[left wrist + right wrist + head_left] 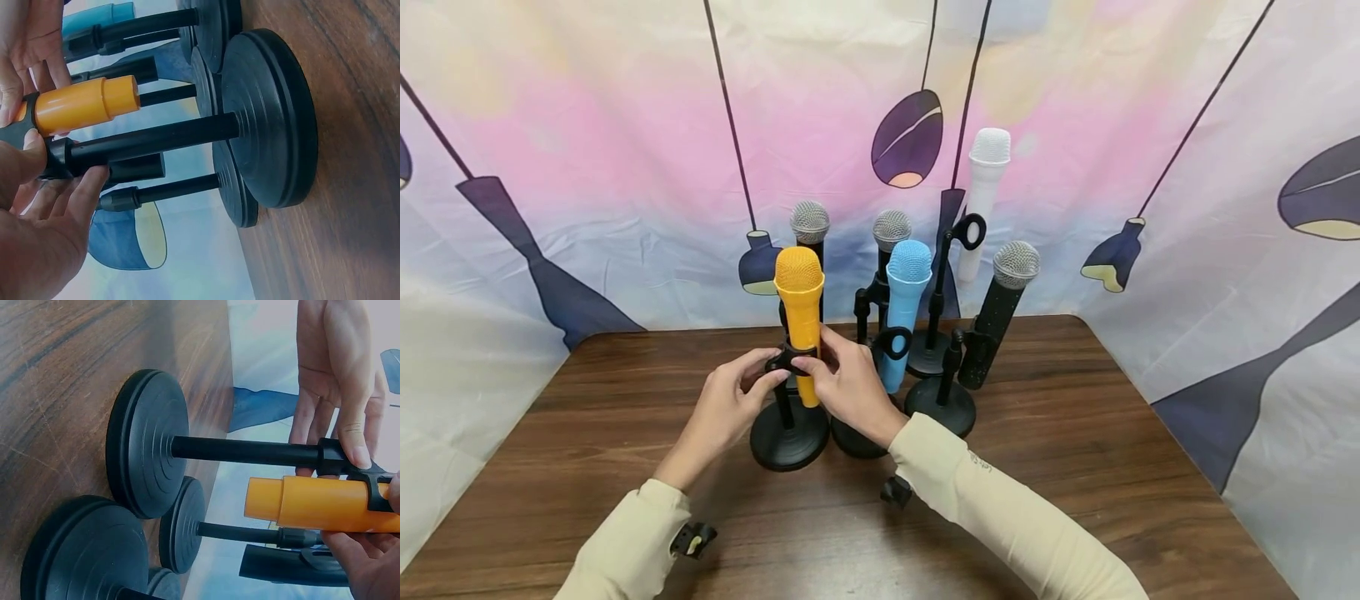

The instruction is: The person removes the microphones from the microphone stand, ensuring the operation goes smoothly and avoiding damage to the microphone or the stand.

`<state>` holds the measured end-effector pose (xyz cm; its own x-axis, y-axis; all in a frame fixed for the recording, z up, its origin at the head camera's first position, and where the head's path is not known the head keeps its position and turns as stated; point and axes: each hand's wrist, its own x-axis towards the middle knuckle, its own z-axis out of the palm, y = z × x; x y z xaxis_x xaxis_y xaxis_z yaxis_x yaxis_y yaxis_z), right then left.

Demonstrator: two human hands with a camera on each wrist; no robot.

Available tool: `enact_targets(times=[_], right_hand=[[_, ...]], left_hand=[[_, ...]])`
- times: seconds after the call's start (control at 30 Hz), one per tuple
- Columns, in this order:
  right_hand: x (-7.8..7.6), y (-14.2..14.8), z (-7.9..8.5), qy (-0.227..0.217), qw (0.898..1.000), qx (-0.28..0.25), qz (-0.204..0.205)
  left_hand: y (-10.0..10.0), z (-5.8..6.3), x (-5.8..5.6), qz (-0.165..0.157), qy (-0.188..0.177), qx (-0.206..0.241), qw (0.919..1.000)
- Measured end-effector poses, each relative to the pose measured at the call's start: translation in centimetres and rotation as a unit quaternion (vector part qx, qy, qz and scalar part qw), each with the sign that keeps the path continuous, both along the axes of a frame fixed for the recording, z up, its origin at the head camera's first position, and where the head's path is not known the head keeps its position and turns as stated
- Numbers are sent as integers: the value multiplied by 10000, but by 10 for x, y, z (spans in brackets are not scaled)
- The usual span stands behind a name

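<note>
An orange-yellow microphone (801,312) sits tilted slightly in the black clip (782,360) of a desk microphone stand, whose round base (790,442) rests on the table. My left hand (726,406) pinches the top of that stand at the clip joint, thumb in front and fingers behind. With my right hand (857,385) I hold the microphone at the clip; the thumb lies on the front and the fingers reach behind the body. In the left wrist view, the microphone's lower end (122,94) pokes out below the clip, beside the stand's pole (156,137).
Close on the right stands a blue microphone (908,279) in its stand. Behind and beside it are a white microphone (988,179) and several black ones with silver heads, such as the rightmost one (996,321). A printed cloth (662,125) hangs behind the wooden table (625,417).
</note>
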<state>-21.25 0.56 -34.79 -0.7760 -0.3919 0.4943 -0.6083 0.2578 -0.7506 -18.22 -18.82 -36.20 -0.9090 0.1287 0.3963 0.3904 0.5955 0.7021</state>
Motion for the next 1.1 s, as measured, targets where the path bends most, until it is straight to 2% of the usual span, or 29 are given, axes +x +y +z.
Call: enact_targets(times=[0.2,0.53,0.9,1.1], right_hand=[[6,2,1,-39,9999,-44,94],[16,8,1,17,9998,-50,179],[29,22,-1,55,9992,-160,361],[37,28,-2,136,9986,-180,482]], left_hand=[[1,2,8,-8,-79,10,10000],[0,-1,16,-58,150,-245,9996],[8,-5,26,-419,398,-215,9981],[10,-2,35,-540,418,-157,9975]])
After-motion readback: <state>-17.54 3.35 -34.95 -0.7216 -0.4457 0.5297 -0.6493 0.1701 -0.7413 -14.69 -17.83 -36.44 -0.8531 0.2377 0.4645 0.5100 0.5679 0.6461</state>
